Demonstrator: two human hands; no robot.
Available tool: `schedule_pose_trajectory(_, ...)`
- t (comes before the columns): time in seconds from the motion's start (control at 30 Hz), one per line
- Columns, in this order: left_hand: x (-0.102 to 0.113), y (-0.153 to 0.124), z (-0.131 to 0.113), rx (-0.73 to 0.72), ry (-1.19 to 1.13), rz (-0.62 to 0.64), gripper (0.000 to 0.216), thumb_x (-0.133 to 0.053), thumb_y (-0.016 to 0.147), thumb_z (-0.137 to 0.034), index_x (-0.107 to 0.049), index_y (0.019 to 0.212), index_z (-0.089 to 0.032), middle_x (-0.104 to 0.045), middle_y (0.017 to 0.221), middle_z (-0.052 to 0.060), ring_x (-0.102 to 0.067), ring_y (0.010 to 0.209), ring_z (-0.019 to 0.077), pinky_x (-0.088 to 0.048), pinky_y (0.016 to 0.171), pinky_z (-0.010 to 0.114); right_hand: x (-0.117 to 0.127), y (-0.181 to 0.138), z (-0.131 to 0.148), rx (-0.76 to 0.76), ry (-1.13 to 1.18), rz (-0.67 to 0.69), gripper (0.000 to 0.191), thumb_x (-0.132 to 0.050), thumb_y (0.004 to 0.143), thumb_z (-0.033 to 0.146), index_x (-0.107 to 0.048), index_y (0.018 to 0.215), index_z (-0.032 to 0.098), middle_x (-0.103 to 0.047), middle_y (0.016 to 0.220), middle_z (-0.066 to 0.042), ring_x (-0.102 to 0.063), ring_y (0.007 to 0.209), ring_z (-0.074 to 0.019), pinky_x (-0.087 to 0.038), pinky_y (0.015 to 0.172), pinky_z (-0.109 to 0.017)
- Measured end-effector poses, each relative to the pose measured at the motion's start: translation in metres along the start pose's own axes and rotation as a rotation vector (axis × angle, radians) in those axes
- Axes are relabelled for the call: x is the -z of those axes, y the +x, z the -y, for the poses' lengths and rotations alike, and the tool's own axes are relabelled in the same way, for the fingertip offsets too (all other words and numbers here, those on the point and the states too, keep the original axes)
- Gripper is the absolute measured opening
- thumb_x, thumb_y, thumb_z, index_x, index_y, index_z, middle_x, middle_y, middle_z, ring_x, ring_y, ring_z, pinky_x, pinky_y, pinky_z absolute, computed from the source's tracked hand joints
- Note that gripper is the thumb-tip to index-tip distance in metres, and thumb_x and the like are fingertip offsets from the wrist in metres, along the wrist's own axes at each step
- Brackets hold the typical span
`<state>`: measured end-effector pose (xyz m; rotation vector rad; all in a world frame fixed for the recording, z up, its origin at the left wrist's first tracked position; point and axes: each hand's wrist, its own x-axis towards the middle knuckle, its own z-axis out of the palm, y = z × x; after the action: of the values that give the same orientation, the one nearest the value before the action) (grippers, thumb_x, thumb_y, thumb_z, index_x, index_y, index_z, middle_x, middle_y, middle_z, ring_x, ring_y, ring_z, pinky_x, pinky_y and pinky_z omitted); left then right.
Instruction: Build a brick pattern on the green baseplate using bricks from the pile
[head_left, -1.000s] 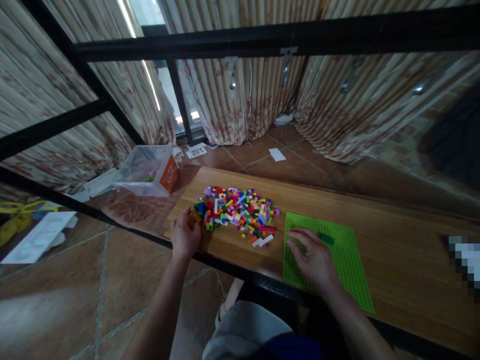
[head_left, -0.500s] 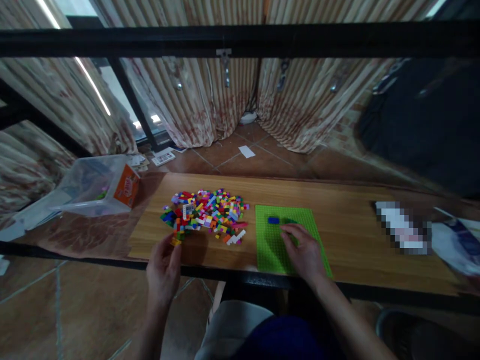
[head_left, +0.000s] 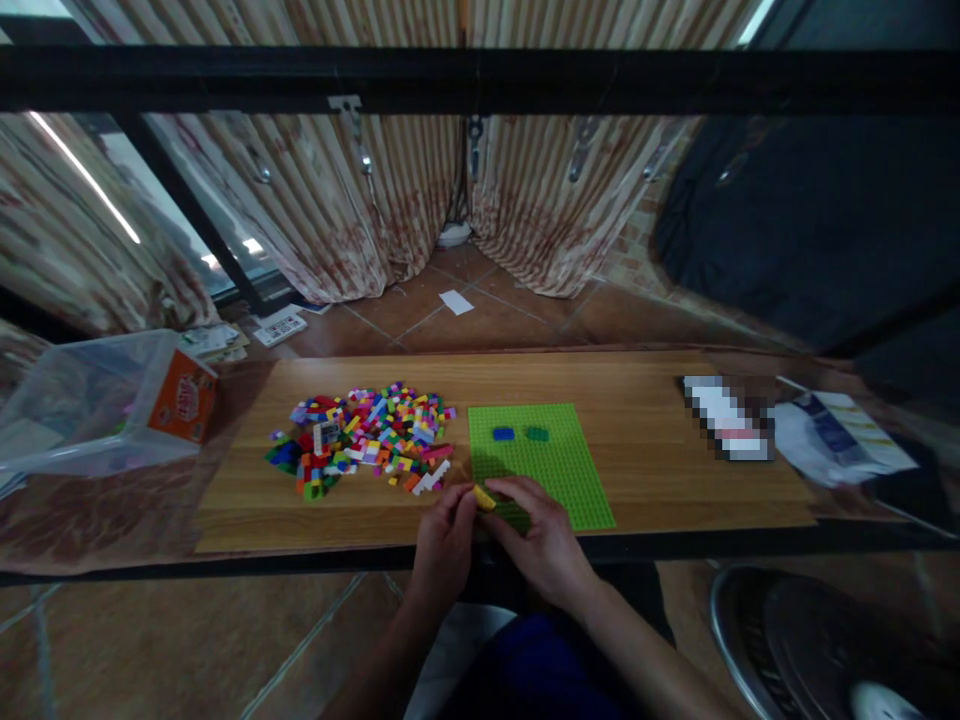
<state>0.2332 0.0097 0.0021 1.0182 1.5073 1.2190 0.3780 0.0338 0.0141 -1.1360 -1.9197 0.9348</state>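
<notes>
A yellow toy brick (head_left: 484,498) is held up in front of my body, near the table's front edge. My left hand (head_left: 444,540) pinches it from the left. From the other side, the thumb and index finger of my right hand (head_left: 546,540) close on the same brick. Just beyond my hands lies a green studded baseplate (head_left: 577,470), its near left corner partly covered by my right hand. On its far part sit a blue brick (head_left: 503,433) and, a little to the right of it, a dark green brick (head_left: 537,434).
A heap of mixed coloured bricks (head_left: 382,430) spreads over the left of the wooden table (head_left: 645,430). A clear plastic bin (head_left: 97,400) with an orange label stands farther left. A blurred-out object (head_left: 727,420) and a white plastic package (head_left: 840,440) lie at the right.
My left hand has carried the yellow brick from beside the heap to the right. My right hand has drawn back from the dark green brick to meet it. The view has shifted to the right.
</notes>
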Motion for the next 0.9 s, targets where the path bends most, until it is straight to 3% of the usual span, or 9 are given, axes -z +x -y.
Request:
schedule_pose_trajectory(0.2, -0.018, 0.002, -0.002, -0.008, 0.032, 0.006, 0.022, -0.053, 0.088, -0.033, -0.068, 0.094, -0.019, -0.072, 0.088, 0.004, -0.066, 0.084, 0.0183, -0.051, 0.078, 0.029, 0.001, 0.001, -0.016, 0.018, -0.114, -0.037, 0.019, -0.057, 0.091, 0.025, -0.067, 0.107, 0.026, -0.071, 0.101, -0.004, -0.063, 0.097, -0.0209, -0.052, 0.087, -0.038)
schedule_pose_trajectory(0.33, -0.01, 0.001, 0.0, -0.002, 0.033, -0.003, 0.022, -0.054, 0.088, -0.034, -0.065, 0.1, -0.019, -0.072, 0.092, 0.005, -0.067, 0.084, 0.0183, -0.052, 0.076, 0.029, 0.004, 0.007, -0.028, 0.027, -0.2, -0.079, 0.019, -0.055, 0.093, 0.028, -0.067, 0.106, 0.024, -0.071, 0.101, -0.006, -0.064, 0.098, -0.0229, -0.052, 0.087, -0.04)
schedule_pose_trajectory(0.47, 0.021, 0.0, 0.006, -0.075, 0.125, -0.133, 0.023, -0.053, 0.089, -0.033, -0.064, 0.105, -0.02, -0.072, 0.097, 0.005, -0.067, 0.091, 0.0183, -0.052, 0.083, 0.03, 0.0, 0.016, -0.036, 0.062, -0.278, -0.077, 0.02, -0.053, 0.094, 0.03, -0.067, 0.107, 0.022, -0.071, 0.105, -0.007, -0.064, 0.1, -0.024, -0.05, 0.089, -0.041)
schedule_pose_trajectory(0.6, 0.065, 0.003, 0.01, -0.12, 0.234, -0.336, 0.023, -0.055, 0.088, -0.033, -0.065, 0.104, -0.019, -0.071, 0.102, 0.006, -0.067, 0.096, 0.0197, -0.052, 0.085, 0.032, -0.02, 0.026, -0.031, 0.133, -0.327, -0.01, 0.02, -0.053, 0.094, 0.029, -0.067, 0.104, 0.021, -0.072, 0.102, -0.007, -0.065, 0.096, -0.023, -0.049, 0.085, -0.039)
schedule_pose_trajectory(0.8, 0.129, 0.015, 0.005, -0.134, 0.524, -0.669, 0.031, -0.056, 0.085, -0.034, -0.063, 0.109, -0.017, -0.068, 0.093, 0.007, -0.064, 0.08, 0.0192, -0.052, 0.074, 0.032, -0.056, 0.041, -0.021, 0.164, -0.495, -0.052, 0.021, -0.055, 0.092, 0.031, -0.068, 0.103, 0.019, -0.073, 0.098, -0.009, -0.064, 0.089, -0.0248, -0.045, 0.082, -0.039)
schedule_pose_trajectory(0.9, 0.148, 0.027, 0.001, -0.153, 0.679, -0.734, 0.034, -0.057, 0.085, -0.037, -0.063, 0.111, -0.017, -0.066, 0.097, 0.008, -0.064, 0.084, 0.0207, -0.051, 0.077, 0.034, -0.064, 0.046, -0.02, 0.17, -0.551, -0.081, 0.023, -0.057, 0.09, 0.035, -0.068, 0.102, 0.019, -0.073, 0.096, -0.009, -0.063, 0.087, -0.0258, -0.042, 0.082, -0.04)
